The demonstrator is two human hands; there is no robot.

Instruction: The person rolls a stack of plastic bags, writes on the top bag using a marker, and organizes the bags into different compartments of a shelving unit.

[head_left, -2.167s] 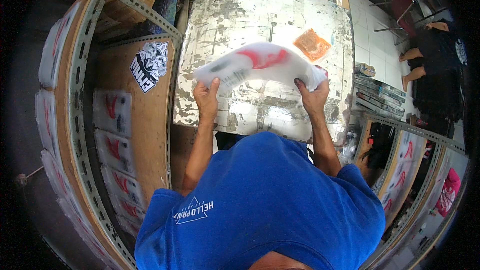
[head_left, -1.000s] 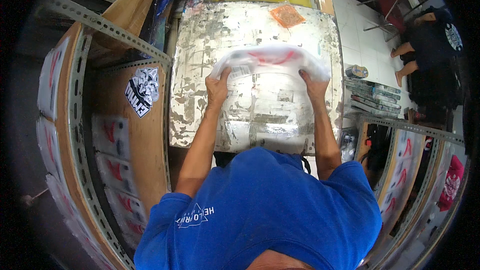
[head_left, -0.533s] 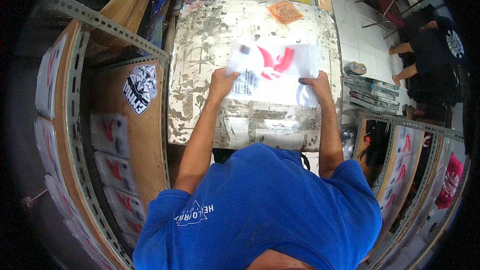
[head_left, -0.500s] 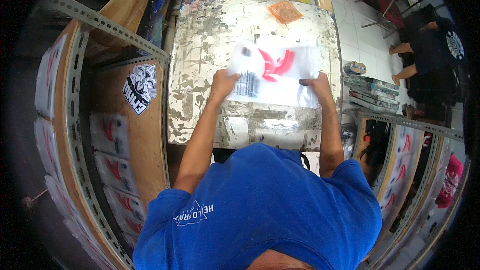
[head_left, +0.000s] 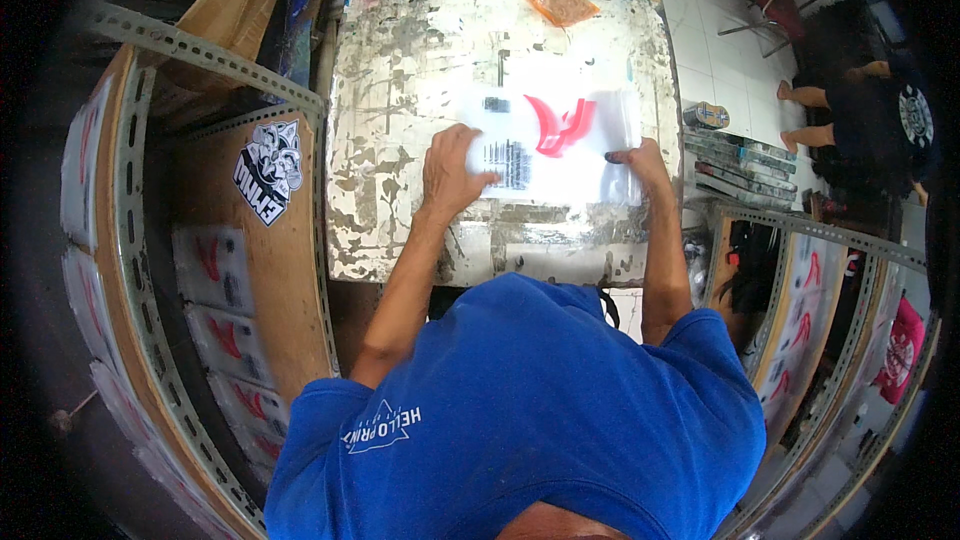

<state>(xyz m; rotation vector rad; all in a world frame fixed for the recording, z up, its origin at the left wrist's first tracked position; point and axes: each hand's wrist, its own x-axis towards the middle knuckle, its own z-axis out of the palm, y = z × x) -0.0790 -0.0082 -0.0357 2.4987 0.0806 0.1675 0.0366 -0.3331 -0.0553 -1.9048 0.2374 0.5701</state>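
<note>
A translucent plastic bag (head_left: 560,165) with a red swoosh-like print and small black blocks lies over the worn, paint-stained table (head_left: 400,80). At its left edge is my left hand (head_left: 452,170), thumb and fingers spread apart and touching the border. My right hand (head_left: 643,165) pinches the opposite edge, its dark-stained thumb on top and its other fingers mostly hidden. Glare whitens the bag's lower middle.
An orange packet (head_left: 562,2) rests at the table's far side. Racks with similar printed sheets (head_left: 212,270) flank me on both sides. Stacked frames (head_left: 745,175) and a tin (head_left: 706,116) stand at right; another person (head_left: 880,105) is beyond them.
The bag has come to lie flatter and steadier on the table. My left hand has loosened from a pinch, its fingers now spread at the edge. My right hand keeps its hold.
</note>
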